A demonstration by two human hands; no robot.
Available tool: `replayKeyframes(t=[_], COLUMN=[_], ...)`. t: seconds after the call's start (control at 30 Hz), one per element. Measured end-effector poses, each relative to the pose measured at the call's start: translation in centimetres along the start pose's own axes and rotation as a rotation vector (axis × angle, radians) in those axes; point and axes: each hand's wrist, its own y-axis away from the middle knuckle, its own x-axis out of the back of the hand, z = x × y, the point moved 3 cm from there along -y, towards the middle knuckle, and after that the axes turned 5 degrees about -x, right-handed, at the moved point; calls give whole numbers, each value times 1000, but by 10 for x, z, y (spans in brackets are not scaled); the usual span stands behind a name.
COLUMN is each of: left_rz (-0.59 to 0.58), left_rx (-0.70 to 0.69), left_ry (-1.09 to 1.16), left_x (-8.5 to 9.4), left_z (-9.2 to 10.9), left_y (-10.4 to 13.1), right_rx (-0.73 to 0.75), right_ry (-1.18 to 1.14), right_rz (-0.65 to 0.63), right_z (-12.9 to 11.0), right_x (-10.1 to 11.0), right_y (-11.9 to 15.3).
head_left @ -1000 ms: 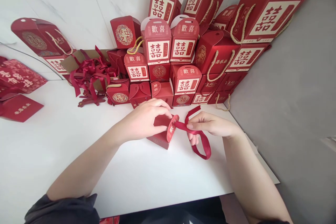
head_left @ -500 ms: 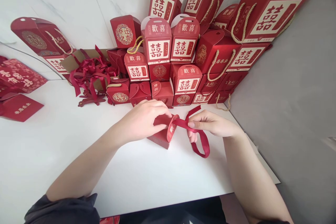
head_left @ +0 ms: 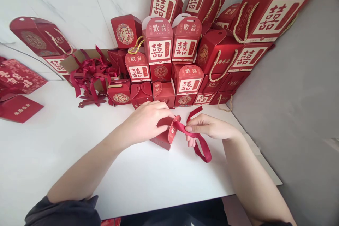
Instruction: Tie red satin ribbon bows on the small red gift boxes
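A small red gift box (head_left: 164,140) with a rounded top flap sits on the white table. My left hand (head_left: 148,122) curves over it, fingers gripping its top from the left; part of the box is hidden under the hand. From the flap a dark red ribbon (head_left: 203,148) runs rightward into my right hand (head_left: 205,127). There the thumb and forefinger pinch it. One ribbon end sticks up behind the fingers, and a loop hangs below them, close to the table top.
Behind my hands stand stacked red gift boxes (head_left: 190,83), several with rope handles. At left is an open cardboard box (head_left: 72,63) overflowing with red ribbons (head_left: 94,70). More red boxes (head_left: 21,107) lie at the far left. A grey wall (head_left: 296,95) bounds the table on the right.
My right hand has shifted slightly left along the ribbon, nearer the flap. The ribbon sags a little more, its loop hanging lower. My left hand stays on the box.
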Motion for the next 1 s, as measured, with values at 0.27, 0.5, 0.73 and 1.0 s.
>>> replayKeyframes(t=[0.27,0.5,0.73,1.0], left_rz=[77,182,511,-94], left_rx=[-147,-118,-2,302], left_ry=[-151,-303,-209,127], left_x=[-6,23,50,22], left_z=[-2,-14,-17,-38], left_y=[-2,8,25,25], right_rx=[-12,42,389,524], right_ry=[-2,193,181,45], right_rz=[-16,114,664,519], right_z=[2,0,-35,-64], right_x=[1,4,-11,-18], right_y=[0,-2,-22,-48])
